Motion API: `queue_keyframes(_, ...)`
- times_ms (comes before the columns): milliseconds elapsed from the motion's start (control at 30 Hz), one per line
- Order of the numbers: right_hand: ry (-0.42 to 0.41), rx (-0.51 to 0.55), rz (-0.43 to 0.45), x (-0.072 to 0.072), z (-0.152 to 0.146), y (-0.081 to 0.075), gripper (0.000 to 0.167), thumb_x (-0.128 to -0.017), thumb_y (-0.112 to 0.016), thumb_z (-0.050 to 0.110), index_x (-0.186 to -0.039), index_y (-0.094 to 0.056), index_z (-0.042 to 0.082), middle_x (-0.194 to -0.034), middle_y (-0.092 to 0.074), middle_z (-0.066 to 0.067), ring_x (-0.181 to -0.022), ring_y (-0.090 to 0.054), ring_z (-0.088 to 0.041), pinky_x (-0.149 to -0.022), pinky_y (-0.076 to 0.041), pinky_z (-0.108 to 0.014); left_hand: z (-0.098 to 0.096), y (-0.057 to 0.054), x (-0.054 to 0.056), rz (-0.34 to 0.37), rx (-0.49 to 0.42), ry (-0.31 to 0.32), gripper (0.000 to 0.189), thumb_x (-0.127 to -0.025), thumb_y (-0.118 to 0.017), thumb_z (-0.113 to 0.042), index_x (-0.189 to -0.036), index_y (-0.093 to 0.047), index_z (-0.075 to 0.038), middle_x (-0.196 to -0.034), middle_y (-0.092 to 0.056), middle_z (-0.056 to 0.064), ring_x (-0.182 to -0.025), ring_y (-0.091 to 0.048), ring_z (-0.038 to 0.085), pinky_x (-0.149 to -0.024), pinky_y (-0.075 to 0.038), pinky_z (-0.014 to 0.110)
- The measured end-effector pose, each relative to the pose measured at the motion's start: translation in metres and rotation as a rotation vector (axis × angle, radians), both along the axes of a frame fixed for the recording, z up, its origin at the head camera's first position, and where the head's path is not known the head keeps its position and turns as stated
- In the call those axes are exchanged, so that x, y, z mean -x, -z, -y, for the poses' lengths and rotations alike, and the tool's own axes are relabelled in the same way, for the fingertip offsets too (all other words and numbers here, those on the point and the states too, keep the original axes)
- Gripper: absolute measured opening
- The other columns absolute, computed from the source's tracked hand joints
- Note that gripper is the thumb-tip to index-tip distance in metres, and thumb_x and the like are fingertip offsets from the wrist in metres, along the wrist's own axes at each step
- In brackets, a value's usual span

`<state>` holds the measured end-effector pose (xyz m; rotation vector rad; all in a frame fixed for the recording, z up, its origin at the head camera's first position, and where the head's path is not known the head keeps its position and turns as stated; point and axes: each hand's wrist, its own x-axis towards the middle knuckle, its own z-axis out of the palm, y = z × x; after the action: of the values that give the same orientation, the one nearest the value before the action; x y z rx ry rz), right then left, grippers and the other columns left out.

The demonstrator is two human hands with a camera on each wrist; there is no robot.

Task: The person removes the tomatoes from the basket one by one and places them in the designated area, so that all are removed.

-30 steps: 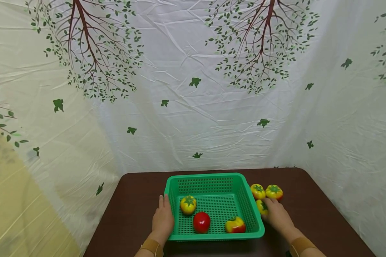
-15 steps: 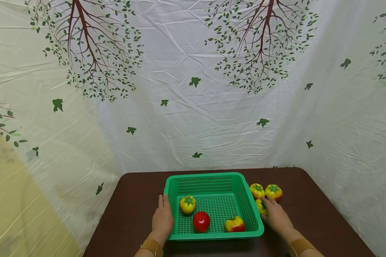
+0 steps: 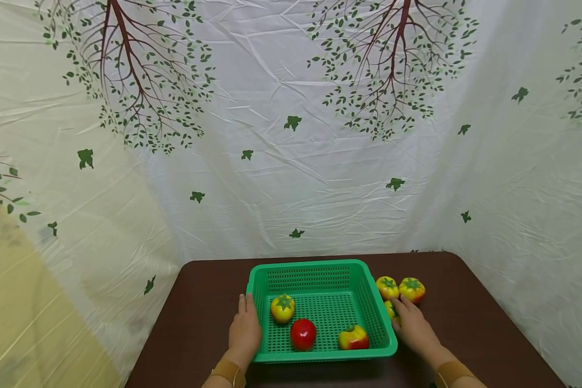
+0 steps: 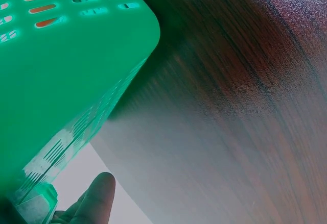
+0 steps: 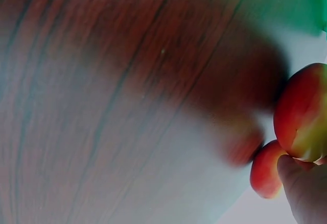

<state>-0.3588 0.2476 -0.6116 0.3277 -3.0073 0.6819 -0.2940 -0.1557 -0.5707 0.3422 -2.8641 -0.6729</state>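
Observation:
A green mesh basket [image 3: 320,357] holds two yellow-and-red fruits with green leafy tops, one at left [image 3: 283,309] and one at lower right [image 3: 354,338], plus a shiny red fruit [image 3: 303,334]. My left hand [image 3: 244,331] rests along the basket's left side, its fingers extended; one finger [image 4: 97,198] shows beside the basket wall [image 4: 66,76] in the left wrist view. To the right of the basket, my right hand [image 3: 415,326] holds a yellow-and-red fruit [image 3: 390,309], which it partly hides. The right wrist view shows this fruit [image 5: 301,117] against a digit.
Two more such fruits, a left one [image 3: 387,288] and a right one [image 3: 412,290], lie just beyond my right hand. Everything stands on a dark brown table [image 3: 206,302]. A white curtain [image 3: 291,178] with printed trees and leaves hangs behind it.
My right hand has shifted slightly left over the fruit, covering more of it. The left hand keeps its place against the basket, and the view has drifted a little.

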Motion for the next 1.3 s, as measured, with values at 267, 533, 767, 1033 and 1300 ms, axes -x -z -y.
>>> queue_keyframes(267,-0.001,0.008,0.008,-0.002,0.0,0.001,0.06,-0.094,-0.061,0.013,-0.149,-0.041,-0.003,-0.153,-0.03,-0.039,-0.134,-0.038,-0.059,-0.098,-0.042,-0.073,-0.0004,-0.0018,0.0003,0.027,-0.016,0.0,0.056,-0.101,-0.048,0.0,-0.155,-0.033,-0.002,-0.162,-0.029,0.024,-0.114,-0.06,0.045,-0.09,-0.053,0.057)
queue_keyframes(533,0.013,0.01,0.047,-0.0014,-0.0007,0.0034,0.064,-0.095,-0.061,0.014,-0.151,-0.036,-0.004,-0.154,-0.028,-0.038,-0.133,-0.037,-0.06,-0.097,-0.041,-0.073,-0.0019,-0.0036,-0.0021,0.027,-0.019,-0.002,0.055,-0.102,-0.047,0.0,-0.155,-0.033,-0.001,-0.161,-0.03,0.025,-0.114,-0.06,0.046,-0.09,-0.053,0.058)
queue_keyframes(767,0.032,-0.002,0.085,0.0016,-0.0009,-0.0014,0.065,-0.096,-0.061,0.018,-0.152,-0.036,-0.004,-0.15,-0.033,-0.039,-0.127,-0.043,-0.062,-0.095,-0.043,-0.072,-0.0021,-0.004,-0.0017,0.025,-0.019,0.0,0.055,-0.102,-0.047,-0.001,-0.155,-0.033,-0.002,-0.162,-0.029,0.024,-0.115,-0.06,0.046,-0.091,-0.053,0.058)
queue_keyframes(1033,0.052,0.019,0.125,0.0034,-0.001,0.0002,0.068,-0.097,-0.062,0.023,-0.152,-0.033,-0.004,-0.153,-0.028,-0.038,-0.133,-0.038,-0.06,-0.099,-0.04,-0.073,-0.0021,-0.0055,-0.0025,0.037,-0.022,-0.004,0.056,-0.102,-0.048,-0.001,-0.155,-0.032,-0.001,-0.162,-0.029,0.024,-0.116,-0.059,0.046,-0.092,-0.053,0.058)
queue_keyframes(1300,0.053,-0.005,0.097,0.0025,-0.0002,0.002,0.069,-0.096,-0.063,0.024,-0.152,-0.034,-0.003,-0.153,-0.029,-0.037,-0.134,-0.036,-0.059,-0.099,-0.04,-0.073,-0.001,-0.0043,-0.0016,0.03,-0.016,-0.005,0.056,-0.102,-0.048,0.0,-0.155,-0.033,-0.002,-0.162,-0.029,0.024,-0.115,-0.06,0.045,-0.092,-0.053,0.057)
